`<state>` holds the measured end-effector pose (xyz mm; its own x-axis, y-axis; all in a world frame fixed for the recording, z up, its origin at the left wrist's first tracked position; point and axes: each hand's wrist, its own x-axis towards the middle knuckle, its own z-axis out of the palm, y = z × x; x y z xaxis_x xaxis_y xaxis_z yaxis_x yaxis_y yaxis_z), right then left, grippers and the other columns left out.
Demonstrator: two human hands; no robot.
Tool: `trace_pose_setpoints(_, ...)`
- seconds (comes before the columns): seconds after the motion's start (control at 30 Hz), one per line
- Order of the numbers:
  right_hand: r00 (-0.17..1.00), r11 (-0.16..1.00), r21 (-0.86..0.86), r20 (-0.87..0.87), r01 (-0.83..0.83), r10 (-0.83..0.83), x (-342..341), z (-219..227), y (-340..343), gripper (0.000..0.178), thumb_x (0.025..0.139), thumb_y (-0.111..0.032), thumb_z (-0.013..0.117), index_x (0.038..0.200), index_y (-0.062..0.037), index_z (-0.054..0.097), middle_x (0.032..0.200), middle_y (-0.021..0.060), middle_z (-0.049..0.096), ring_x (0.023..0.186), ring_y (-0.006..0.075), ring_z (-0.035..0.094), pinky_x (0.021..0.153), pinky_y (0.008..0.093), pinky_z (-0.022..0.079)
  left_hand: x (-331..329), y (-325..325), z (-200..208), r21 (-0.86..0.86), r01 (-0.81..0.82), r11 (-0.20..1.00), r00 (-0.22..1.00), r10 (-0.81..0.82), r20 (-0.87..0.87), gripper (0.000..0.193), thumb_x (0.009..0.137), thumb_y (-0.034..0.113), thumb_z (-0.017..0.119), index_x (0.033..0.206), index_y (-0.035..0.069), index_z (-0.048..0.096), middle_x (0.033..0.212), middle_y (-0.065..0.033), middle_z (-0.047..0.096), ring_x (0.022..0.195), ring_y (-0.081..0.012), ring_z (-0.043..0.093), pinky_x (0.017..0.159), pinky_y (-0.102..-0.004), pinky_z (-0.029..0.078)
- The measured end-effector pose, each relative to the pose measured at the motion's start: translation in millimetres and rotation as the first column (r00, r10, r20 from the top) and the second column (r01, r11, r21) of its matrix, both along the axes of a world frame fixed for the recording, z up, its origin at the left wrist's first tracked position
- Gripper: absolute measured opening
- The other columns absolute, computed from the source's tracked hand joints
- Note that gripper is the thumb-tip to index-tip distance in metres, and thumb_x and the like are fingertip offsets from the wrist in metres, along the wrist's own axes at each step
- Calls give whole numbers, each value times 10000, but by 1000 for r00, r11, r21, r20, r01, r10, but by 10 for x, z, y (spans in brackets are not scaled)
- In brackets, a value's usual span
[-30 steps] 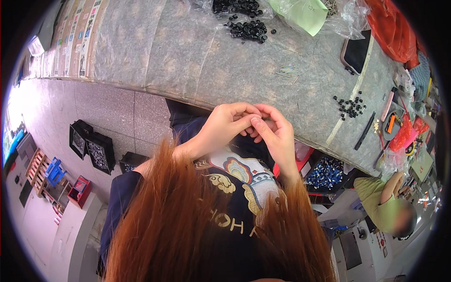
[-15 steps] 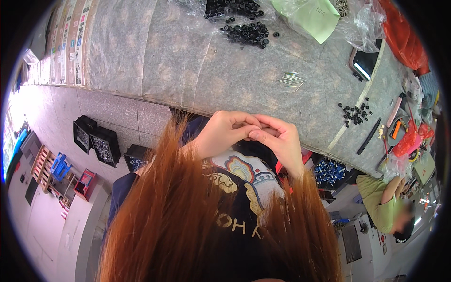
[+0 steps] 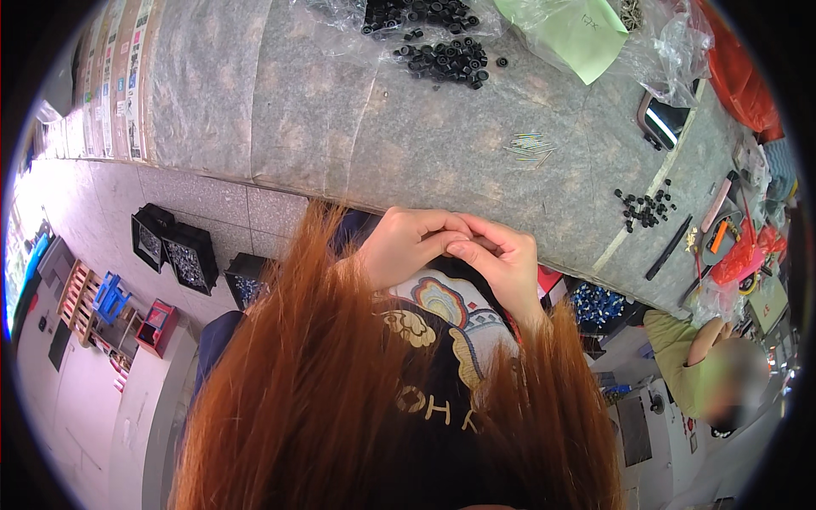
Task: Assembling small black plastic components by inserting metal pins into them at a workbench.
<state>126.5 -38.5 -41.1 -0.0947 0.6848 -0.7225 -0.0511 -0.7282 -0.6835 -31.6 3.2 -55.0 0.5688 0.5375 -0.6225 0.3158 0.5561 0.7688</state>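
My left hand (image 3: 401, 246) and my right hand (image 3: 506, 262) meet at the table's near edge, fingertips pressed together. Both are closed in a pinch; whatever they may hold is hidden behind the fingers. Beyond them on the grey covered table (image 3: 323, 127) lies a small bunch of thin metal pins (image 3: 530, 148). Farther off sits a heap of black round caps (image 3: 450, 61), part of it in a clear plastic bag. To the right is a scatter of smaller black pieces (image 3: 646, 206).
A dark phone-like device (image 3: 665, 117), a black pen-like stick (image 3: 669, 246) and a green paper (image 3: 571, 36) lie on the table. Black bins (image 3: 189, 257) stand on the floor at left. A bin of blue and white pieces (image 3: 597, 306) is below right, near another person (image 3: 680, 357).
The view has shifted slightly. My hands stay together at the table edge, with the fingers a little more folded over each other. The pins and black pieces look unchanged.
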Motion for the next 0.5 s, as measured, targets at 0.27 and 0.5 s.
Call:
trace_pose_setpoints(0.27, 999, 999, -4, 32, -41, 41, 12, 4, 17, 289, 710, -102, 669, 961, 23, 600, 809, 86, 637, 748, 93, 583, 660, 218, 459, 13, -11, -10, 49, 3, 999, 1000, -3, -16, 116, 796, 53, 555, 886, -5, 597, 801, -81, 627, 726, -102, 576, 650, -229, 464)
trace_pose_setpoints(0.5, 998, 998, -16, 28, -61, 62, 14, 16, 41, 284, 717, -111, 663, 959, 23, 599, 810, 86, 635, 743, 92, 583, 657, 220, 459, 11, -36, -27, 109, -14, 994, 1000, 15, -7, 105, 781, 51, 569, 867, -2, 599, 777, -93, 625, 700, -132, 591, 623, -236, 469)
